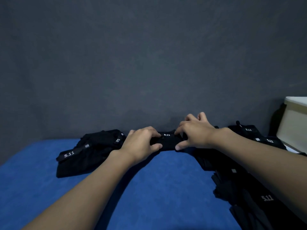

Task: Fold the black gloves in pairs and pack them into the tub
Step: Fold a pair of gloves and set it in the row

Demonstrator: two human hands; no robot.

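Observation:
A black glove bundle (167, 141) with a white "5.11" mark lies at the far edge of the blue surface (157, 188). My left hand (141, 143) grips its left end, thumb under and fingers over. My right hand (194, 135) pinches its right end. A pile of black gloves (89, 155) with "5.11" straps lies to the left. More black gloves (240, 188) are spread along the right, partly under my right forearm. The pale tub (294, 123) stands at the far right, its inside hidden.
A dark grey wall (149, 63) rises directly behind the blue surface. Another few black gloves (249, 131) lie between my right hand and the tub.

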